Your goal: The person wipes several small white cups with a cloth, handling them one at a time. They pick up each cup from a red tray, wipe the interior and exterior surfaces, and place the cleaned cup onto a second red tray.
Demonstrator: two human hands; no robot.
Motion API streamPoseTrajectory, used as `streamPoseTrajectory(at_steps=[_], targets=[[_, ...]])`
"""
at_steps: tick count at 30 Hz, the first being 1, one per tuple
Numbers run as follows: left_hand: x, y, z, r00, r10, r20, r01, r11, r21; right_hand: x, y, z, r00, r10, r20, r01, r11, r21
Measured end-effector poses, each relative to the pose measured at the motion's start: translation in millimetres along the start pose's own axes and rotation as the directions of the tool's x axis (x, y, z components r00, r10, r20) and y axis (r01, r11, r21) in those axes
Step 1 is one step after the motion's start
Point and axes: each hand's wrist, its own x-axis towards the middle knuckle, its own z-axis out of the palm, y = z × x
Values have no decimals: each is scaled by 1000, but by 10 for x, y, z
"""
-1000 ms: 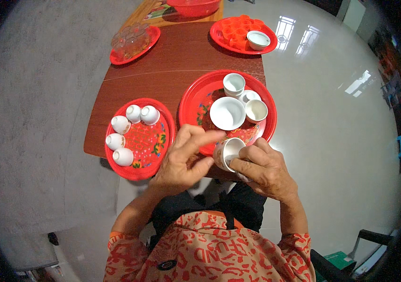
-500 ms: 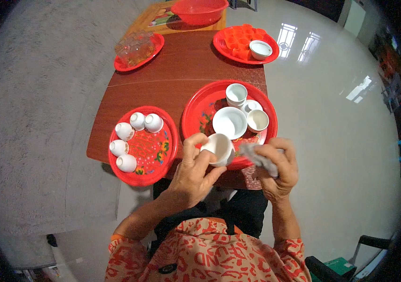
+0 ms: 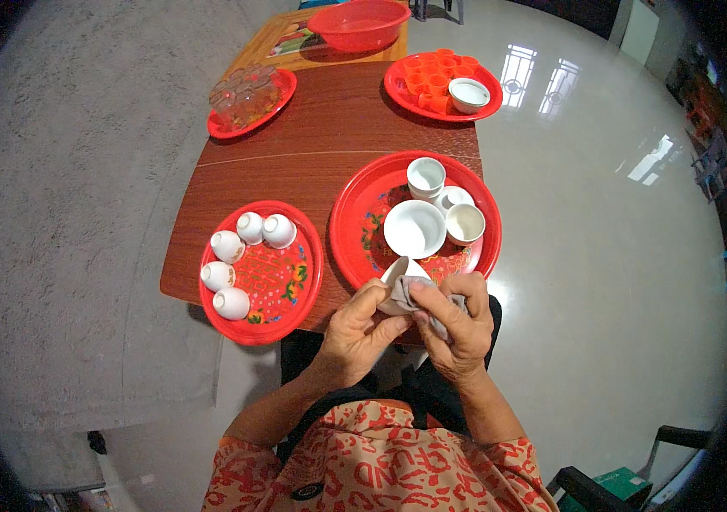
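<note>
My left hand (image 3: 356,334) grips a small white cup (image 3: 400,267), tilted, above the near edge of the large round red tray (image 3: 348,247). In my right hand (image 3: 463,337) a crumpled grey cloth (image 3: 419,293) is pressed against the cup's rim and side, so part of the cup is hidden. A white bowl (image 3: 415,229) rests on that tray with stacked white cups (image 3: 425,177), another white cup (image 3: 466,224) and a small white lidded-looking piece (image 3: 454,198). To the left, several white cups (image 3: 231,304) stand upside down along the edge of a smaller red tray (image 3: 274,277).
The trays stand on a brown wooden table (image 3: 321,115). At its far left a red plate (image 3: 278,109) bears clear glasses (image 3: 244,96); far right, another red plate (image 3: 484,111) holds orange cups (image 3: 431,77) and a white bowl (image 3: 469,94). A red basin (image 3: 362,34) sits beyond.
My right hand has moved left, bringing the cloth from beside the cup onto it. The cup has come slightly lower and tilted in my left hand.
</note>
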Motion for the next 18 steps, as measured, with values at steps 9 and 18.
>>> streamPoseTrajectory(at_steps=[9,18], targets=[[-4,-34,-8,996,86,28,-87,994,66,104,51,-37,934,342,101,-356,883,307],[-3,-16,-13,999,0,34,-3,998,65,43,-22,-9,992,-115,48,116,993,-14]])
